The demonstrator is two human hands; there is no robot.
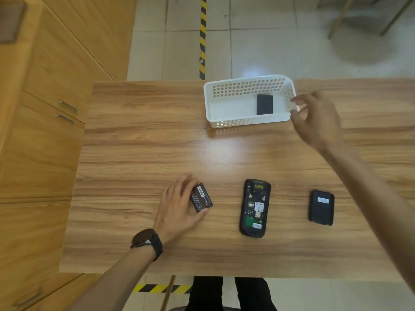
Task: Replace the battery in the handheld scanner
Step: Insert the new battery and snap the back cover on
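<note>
The handheld scanner [254,208] lies face down near the table's front edge, its battery bay bare and uncovered. Its black back cover [321,207] lies apart to the right. My left hand [177,207] grips a dark labelled battery [201,197] that rests on the table left of the scanner. A second black battery [265,104] lies flat inside the white perforated basket [224,118] at the far side. My right hand [314,118] hovers at the basket's right end with fingers apart, holding nothing; its fingertips are at the basket's wall.
The wooden table [146,142] ends just beyond the basket. Wooden cabinets [45,108] stand close on the left. Tiled floor with a black-and-yellow striped tape [202,37] lies beyond, and chair legs [341,16] are far right.
</note>
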